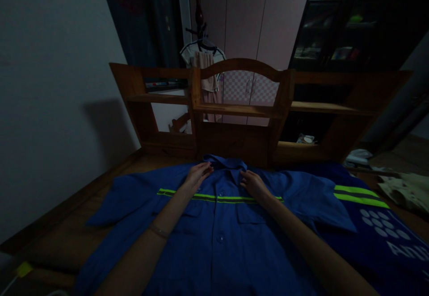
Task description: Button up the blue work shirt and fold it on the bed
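Observation:
A blue short-sleeved work shirt (pixel 197 242) lies spread front side up, with a yellow-green stripe across the chest, buttons down the middle and flap pockets. Its collar (pixel 228 161) points away from me. My left hand (pixel 200 174) is at the left side of the collar, fingers stretched out and lightly bent, with the fingertips at the cloth. On the opposite side, my right hand (pixel 254 183) has its fingers curled and pinched on the collar's right edge. A thin bracelet (pixel 158 231) circles my left wrist.
A wooden headboard with shelves (pixel 234 142) rises just beyond the collar. Dark blue fabric with yellow-green stripes and white print (pixel 382 222) lies on the right, under the sleeve. A pale wall (pixel 60 108) stands at left. Clothes (pixel 204 61) hang on a rack behind.

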A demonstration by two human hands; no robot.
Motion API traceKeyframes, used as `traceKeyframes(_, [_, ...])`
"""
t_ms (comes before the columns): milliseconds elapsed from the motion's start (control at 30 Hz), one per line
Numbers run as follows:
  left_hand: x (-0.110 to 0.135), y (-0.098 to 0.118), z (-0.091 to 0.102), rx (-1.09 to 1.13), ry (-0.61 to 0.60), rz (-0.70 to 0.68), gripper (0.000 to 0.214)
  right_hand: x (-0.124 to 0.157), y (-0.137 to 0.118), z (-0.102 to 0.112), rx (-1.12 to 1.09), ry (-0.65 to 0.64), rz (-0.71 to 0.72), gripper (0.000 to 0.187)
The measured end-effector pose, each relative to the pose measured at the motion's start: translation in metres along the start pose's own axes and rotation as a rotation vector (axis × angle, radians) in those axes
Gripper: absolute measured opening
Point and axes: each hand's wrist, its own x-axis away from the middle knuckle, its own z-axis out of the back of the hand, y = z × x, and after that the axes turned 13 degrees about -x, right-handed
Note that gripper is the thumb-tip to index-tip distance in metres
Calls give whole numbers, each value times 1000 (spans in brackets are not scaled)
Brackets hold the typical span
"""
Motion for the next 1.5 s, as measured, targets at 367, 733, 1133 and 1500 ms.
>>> traceKeyframes(367, [5,2,-13,-245,-90,-22,35,1,3,3,17,-13,-33,27])
traceKeyframes(733, [2,-4,-15,-1126,86,-524,58,2,2,5,55,-46,-56,24])
traceKeyframes(1133, [-3,-10,-18,-1305,126,-470,49,4,0,2,41,-49,-48,22])
traceKeyframes(1500, [-12,-8,-8,-1209,195,-508,25,0,3,6,36,-51,-51,23])
